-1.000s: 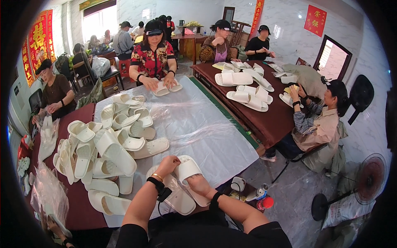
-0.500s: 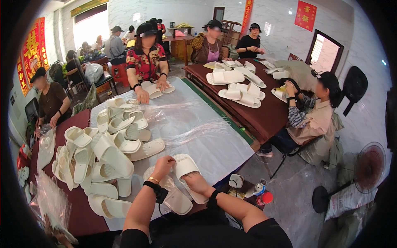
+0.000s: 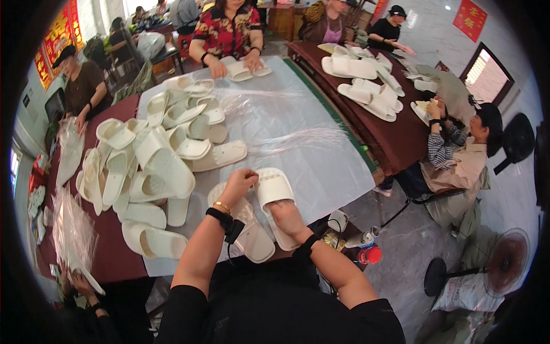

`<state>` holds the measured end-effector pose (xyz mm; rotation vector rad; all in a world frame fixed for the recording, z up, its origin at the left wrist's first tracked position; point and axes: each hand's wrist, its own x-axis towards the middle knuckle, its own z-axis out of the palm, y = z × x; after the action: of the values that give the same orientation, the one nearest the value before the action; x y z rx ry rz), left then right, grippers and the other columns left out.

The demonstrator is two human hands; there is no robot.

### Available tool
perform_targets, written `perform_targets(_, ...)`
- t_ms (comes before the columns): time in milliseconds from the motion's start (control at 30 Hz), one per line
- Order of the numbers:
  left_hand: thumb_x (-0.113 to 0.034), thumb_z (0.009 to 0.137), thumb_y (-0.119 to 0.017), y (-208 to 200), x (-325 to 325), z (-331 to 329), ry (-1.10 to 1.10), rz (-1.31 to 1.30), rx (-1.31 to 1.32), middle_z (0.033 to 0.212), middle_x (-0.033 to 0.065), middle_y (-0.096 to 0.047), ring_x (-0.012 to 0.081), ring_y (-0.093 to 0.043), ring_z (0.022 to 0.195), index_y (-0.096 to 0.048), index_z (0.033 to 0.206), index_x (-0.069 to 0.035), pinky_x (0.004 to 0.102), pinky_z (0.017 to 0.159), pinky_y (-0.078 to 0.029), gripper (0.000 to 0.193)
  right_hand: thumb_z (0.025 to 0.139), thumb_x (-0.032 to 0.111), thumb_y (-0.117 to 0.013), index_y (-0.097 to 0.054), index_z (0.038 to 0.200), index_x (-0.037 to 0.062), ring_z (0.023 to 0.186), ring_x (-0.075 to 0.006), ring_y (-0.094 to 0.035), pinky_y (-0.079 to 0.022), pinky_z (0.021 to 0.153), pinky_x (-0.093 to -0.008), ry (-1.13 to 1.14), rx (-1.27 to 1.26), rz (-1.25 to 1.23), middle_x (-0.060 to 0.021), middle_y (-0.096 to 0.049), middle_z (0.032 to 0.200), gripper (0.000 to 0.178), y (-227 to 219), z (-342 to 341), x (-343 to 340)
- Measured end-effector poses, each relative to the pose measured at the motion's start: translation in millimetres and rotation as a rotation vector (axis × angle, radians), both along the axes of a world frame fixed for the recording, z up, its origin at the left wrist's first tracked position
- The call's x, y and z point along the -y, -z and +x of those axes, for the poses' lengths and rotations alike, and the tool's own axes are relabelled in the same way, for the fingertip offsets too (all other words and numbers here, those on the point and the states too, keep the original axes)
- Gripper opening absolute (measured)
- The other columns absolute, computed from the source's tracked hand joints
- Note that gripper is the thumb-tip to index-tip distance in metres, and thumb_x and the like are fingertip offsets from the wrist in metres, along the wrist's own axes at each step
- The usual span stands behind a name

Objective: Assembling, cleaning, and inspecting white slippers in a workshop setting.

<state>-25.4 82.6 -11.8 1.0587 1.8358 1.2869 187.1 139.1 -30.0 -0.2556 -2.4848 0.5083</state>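
Two cream slippers lie side by side before me at the near edge of the table. My right hand (image 3: pixel 287 218) reaches into the foot opening of the right slipper (image 3: pixel 276 188), its fingertips hidden under the strap. Beside that strap, my left hand (image 3: pixel 243 182) is closed in a pinch; whatever its fingers hold, if anything, is too small to make out. Under my left wrist rests the left slipper (image 3: pixel 253 236), partly covered by the arm. A large heap of similar slippers (image 3: pixel 163 160) is piled to the left.
Clear plastic strands (image 3: pixel 309 137) lie across the white table sheet (image 3: pixel 321 178). Co-workers sit around; one handles slippers (image 3: pixel 240 70) opposite me. A second table (image 3: pixel 395 143) bears more slippers. A red-lidded jar (image 3: pixel 369 255) and a standing fan (image 3: pixel 507 266) are at the right.
My view has tilted down, so the tables sit higher in the picture. Both my hands stay at the right slipper in nearly the same pose. Another person's hands show more at lower left.
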Motion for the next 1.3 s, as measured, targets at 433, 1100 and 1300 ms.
perform_targets(433,-0.013,0.083,-0.064,-2,-6,4,0.051,-0.002,-0.334,0.088,0.0161,-0.07,0.0243,-0.065,0.075,-0.07,0.106,-0.004,0.0337,0.07,-0.051,0.025,0.08,0.008,-0.059,-0.065,0.097,0.0055,0.088,-0.0312,-0.061,-0.048,0.081,-0.0407,0.029,0.034,-0.017,-0.0121,-0.064,0.092,0.018,1,0,6)
perform_targets(1100,-0.012,0.077,-0.063,3,-36,0,0.272,-0.014,-0.605,0.086,0.0201,-0.065,0.0367,-0.063,0.081,-0.069,0.082,-0.002,0.042,0.074,-0.051,0.012,0.081,0.007,-0.059,-0.064,0.099,0.0049,0.088,-0.032,-0.061,-0.047,0.081,-0.0425,0.011,0.014,-0.058,-0.0132,-0.063,0.092,0.018,-5,-3,4)
perform_targets(1300,-0.01,0.082,-0.057,2,-32,7,0.213,-0.114,-0.734,0.09,0.0231,-0.061,0.0409,-0.062,0.084,-0.062,0.086,0.001,0.0449,0.077,-0.05,0.012,0.08,0.005,-0.059,-0.064,0.097,0.0047,0.087,-0.033,-0.06,-0.047,0.079,-0.0426,0.01,-0.022,-0.057,-0.0143,-0.063,0.093,0.018,-3,0,4)
